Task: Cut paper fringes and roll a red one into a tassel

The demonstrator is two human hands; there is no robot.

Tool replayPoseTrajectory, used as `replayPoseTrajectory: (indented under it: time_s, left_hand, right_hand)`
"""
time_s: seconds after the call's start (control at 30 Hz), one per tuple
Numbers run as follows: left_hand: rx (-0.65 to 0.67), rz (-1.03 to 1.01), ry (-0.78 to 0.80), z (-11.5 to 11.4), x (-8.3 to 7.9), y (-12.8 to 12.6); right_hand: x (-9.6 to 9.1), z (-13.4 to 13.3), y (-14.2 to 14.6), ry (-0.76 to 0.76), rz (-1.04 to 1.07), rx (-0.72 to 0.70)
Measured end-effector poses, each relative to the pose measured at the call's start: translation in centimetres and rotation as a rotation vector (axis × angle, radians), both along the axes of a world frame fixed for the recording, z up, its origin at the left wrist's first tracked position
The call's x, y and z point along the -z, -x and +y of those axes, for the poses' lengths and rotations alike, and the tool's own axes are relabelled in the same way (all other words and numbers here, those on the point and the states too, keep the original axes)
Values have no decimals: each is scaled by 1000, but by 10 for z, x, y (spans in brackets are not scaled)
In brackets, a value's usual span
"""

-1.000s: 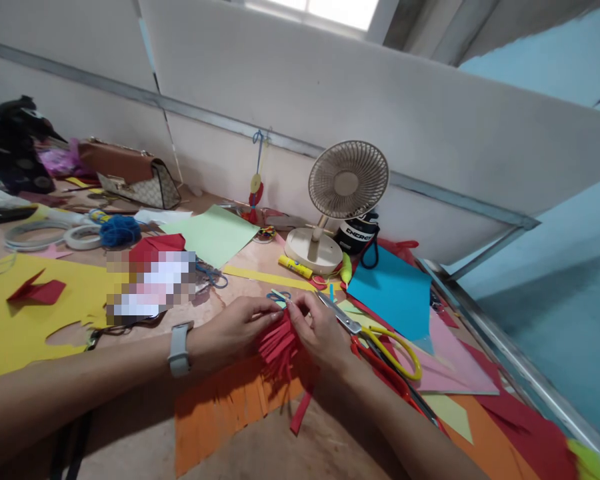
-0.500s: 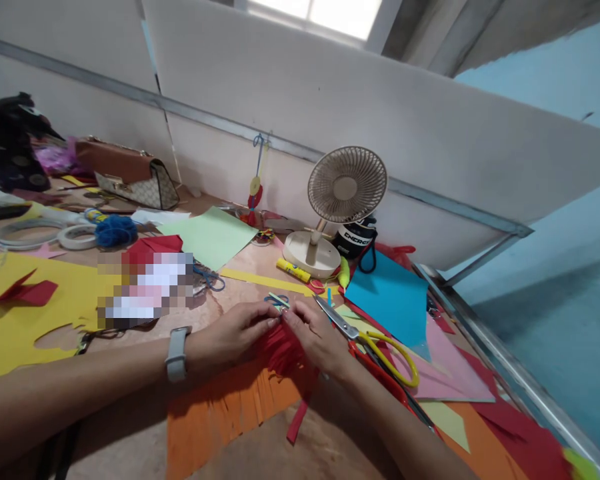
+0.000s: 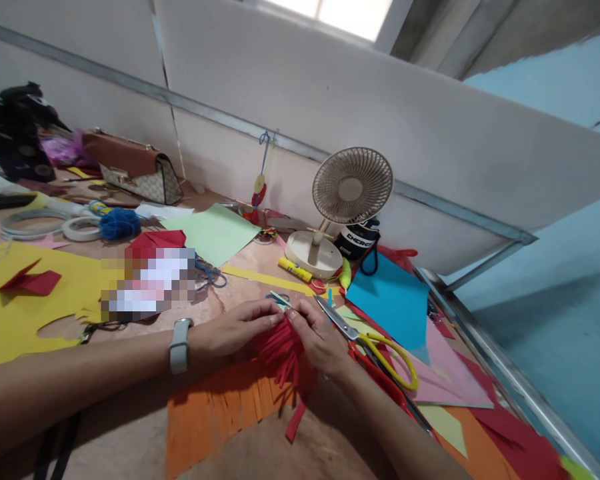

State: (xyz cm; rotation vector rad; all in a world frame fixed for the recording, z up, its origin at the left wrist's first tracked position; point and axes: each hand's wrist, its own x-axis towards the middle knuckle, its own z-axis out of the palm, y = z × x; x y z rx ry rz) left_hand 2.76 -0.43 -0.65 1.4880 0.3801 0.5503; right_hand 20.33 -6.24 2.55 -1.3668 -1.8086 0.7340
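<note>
Between my two hands is a red paper tassel, its cut strips fanning downward. My left hand, with a watch on the wrist, pinches its top from the left. Fingers of my right hand close on the same top from the right. A thin pale strip and a loop of blue string stick out just beyond my fingertips. Under the tassel lies a fringed orange paper sheet. A loose red strip hangs or lies below; I cannot tell which. Yellow-handled scissors lie right of my right hand.
A small fan stands at the back beside a black container. Blue paper and pink paper lie at right. Yellow paper, tape rolls and blue yarn are at left, with a handbag behind.
The red strips are spread wider and show more between my hands. Both hands stay together at the tassel's top. The camera view has shifted slightly.
</note>
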Motion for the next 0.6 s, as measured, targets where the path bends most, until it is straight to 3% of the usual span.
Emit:
replayPoseTrajectory:
  time_s: [0.4,0.6]
  left_hand:
    - [-56,-106,322,-4,0,-7]
    - [-52,-116,455,-4,-6,-5]
  right_hand:
    - [3,-4,8,73,181,88]
    - [2,3,-2,20,200,172]
